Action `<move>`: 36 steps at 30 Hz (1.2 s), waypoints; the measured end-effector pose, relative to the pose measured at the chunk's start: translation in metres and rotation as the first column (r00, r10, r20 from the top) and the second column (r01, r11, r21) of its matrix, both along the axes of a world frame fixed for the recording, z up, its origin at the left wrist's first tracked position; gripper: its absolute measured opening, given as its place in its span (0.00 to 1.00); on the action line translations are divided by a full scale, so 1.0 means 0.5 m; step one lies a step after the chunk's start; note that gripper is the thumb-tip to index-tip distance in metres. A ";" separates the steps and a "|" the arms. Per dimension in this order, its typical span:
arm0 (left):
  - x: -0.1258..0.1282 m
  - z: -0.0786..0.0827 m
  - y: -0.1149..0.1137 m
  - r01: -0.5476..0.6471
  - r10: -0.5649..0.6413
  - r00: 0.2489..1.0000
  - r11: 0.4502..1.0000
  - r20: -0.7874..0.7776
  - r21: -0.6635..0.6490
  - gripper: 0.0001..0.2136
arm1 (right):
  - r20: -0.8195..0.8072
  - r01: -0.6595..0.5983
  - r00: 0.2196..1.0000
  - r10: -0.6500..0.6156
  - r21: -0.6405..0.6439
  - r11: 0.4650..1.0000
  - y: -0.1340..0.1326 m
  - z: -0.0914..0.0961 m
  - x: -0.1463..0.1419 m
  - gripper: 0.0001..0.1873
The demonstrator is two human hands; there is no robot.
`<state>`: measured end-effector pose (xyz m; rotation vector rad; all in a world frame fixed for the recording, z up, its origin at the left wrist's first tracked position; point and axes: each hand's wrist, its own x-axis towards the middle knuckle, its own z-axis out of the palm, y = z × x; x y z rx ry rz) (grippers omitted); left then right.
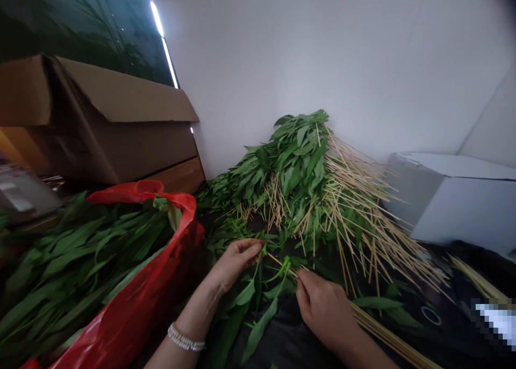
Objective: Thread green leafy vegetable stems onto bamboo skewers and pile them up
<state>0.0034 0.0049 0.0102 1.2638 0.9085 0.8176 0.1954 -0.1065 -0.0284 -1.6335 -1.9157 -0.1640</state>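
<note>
Two hands are shown at one bamboo skewer [276,259]: its shaft is gripped in the closed right hand [322,304], while a green sprig [264,249] is pinched between thumb and fingers of the left hand [242,257], at the skewer's far end. Between the hands, leafy stems [285,266] are gathered against the shaft; their number cannot be told. Working room over the black cloth [282,331] is bounded at left by one leaf-filled red plastic bag [155,283], behind by one heap of skewered leaves [298,159], its sticks too many to count, and at right by one bundle of bare skewers [391,335], passing beneath the right forearm. Farther out, one cardboard box [141,149] and one white box [463,208] are seen.
</note>
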 end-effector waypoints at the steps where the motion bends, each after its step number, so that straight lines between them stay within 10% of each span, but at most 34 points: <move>1: 0.001 0.000 0.000 -0.008 0.008 1.000 1.000 -0.007 -0.007 0.21 | 0.002 0.000 1.000 0.000 0.000 1.000 0.000 0.000 0.000 0.10; 10: 0.012 -0.007 -0.004 0.094 -0.093 0.989 0.996 -0.119 0.006 0.20 | 0.009 -0.003 1.000 0.004 -0.013 1.000 -0.001 0.002 -0.002 0.11; 20: 0.008 -0.013 0.005 -0.161 0.162 0.987 0.986 -0.020 0.031 0.17 | 0.002 0.031 1.000 -0.031 0.017 0.999 0.001 -0.001 0.007 0.11; 36: 0.016 -0.041 0.013 -0.122 0.227 0.956 0.885 -0.188 0.450 0.13 | 0.003 0.002 1.000 -0.002 0.001 1.000 0.001 -0.004 0.004 0.13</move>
